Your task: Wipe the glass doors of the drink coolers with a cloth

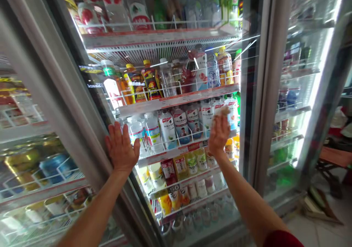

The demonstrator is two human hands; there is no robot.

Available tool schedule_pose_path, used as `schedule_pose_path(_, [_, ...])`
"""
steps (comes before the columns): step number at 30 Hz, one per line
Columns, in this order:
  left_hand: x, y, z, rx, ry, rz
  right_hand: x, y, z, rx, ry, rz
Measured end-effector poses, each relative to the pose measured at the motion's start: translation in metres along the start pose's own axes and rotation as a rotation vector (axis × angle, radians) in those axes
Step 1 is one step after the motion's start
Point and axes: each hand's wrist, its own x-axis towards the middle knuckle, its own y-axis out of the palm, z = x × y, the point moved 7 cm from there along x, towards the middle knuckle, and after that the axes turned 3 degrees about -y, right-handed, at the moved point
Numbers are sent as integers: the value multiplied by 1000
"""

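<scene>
My left hand [121, 146] is spread flat with its fingers apart, at the left side of a glass cooler door, beside the metal door frame [74, 89]. My right hand [219, 131] is raised in front of the same door, its fingers stretched upward and somewhat blurred. No object shows in either hand. Beyond the glass, white-labelled bottles [168, 127] stand in a row between my hands. Whether the right palm touches the glass I cannot tell.
Other shelves hold dark-labelled bottles [151, 79], small cartons [168, 168] and large bottles [139, 12]. A neighbouring cooler with cans [55, 166] is at left, another lit cooler [291, 100] at right. Flattened cardboard [320, 204] lies on the floor at right.
</scene>
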Motion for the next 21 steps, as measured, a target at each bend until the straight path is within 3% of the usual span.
schedule_pose_path(1, [0, 0, 0, -11, 1, -1, 5, -4, -14, -24, 99, -56])
schedule_pose_path(2, [0, 0, 0, -23, 0, -3, 7, -4, -13, -38, 146, -79])
schedule_pose_path(4, [0, -1, 0, -39, -7, -6, -3, 7, 29, -41, 85, -10])
schedule_pose_path(7, [1, -3, -1, -49, -9, 5, -46, 35, 137, 21, -320, 247])
schedule_pose_path(9, [2, -4, -2, -53, -7, 15, -78, 40, 176, 85, -571, 391])
schedule_pose_path(10, [1, -5, -2, -51, -7, 19, -86, 36, 175, 107, -631, 425])
schedule_pose_path(12, [-2, -6, -2, -39, -3, 26, -75, 22, 134, 91, -575, 403])
schedule_pose_path(15, [-10, -6, -3, -34, -14, 41, -22, -3, 25, -31, -159, 171])
schedule_pose_path(17, [-17, -4, -2, -40, -40, 47, 2, -10, -16, -70, 71, 28])
schedule_pose_path(19, [-23, -1, -2, -39, -74, 46, 3, -2, -5, -58, 111, -9])
schedule_pose_path(21, [-28, 2, -1, -30, -98, 38, -18, 14, 44, -15, -43, 82])
